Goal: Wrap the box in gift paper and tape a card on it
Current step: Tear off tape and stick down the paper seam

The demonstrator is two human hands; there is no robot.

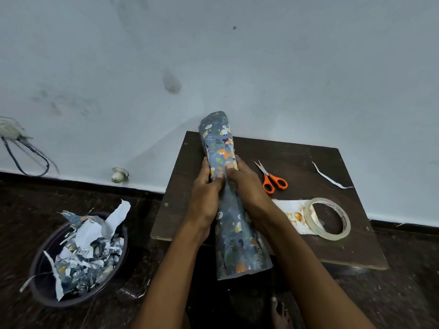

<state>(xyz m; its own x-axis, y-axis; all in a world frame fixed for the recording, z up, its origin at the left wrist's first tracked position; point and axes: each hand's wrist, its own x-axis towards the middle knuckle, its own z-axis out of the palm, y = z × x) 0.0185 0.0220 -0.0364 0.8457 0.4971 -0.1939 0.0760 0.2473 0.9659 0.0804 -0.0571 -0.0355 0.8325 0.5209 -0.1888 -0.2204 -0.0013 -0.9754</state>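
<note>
Mirrored print, perhaps "NOND", on tape roll [330, 219]; card [291, 216] lettering unreadable.

Smudged pale wall [261, 55], dark floor [71, 198]

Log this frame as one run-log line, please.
hands: left hand and right hand grip gift paper roll | idle: scissors, tape, card | box: unseen

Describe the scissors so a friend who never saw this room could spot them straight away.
Start at the dark wooden board lying on the floor against the pale wall. The scissors lie on it, just right of the person's right hand, beyond the ring of clear tape. They alone have bright orange handles, and their blades are slightly open.
</note>
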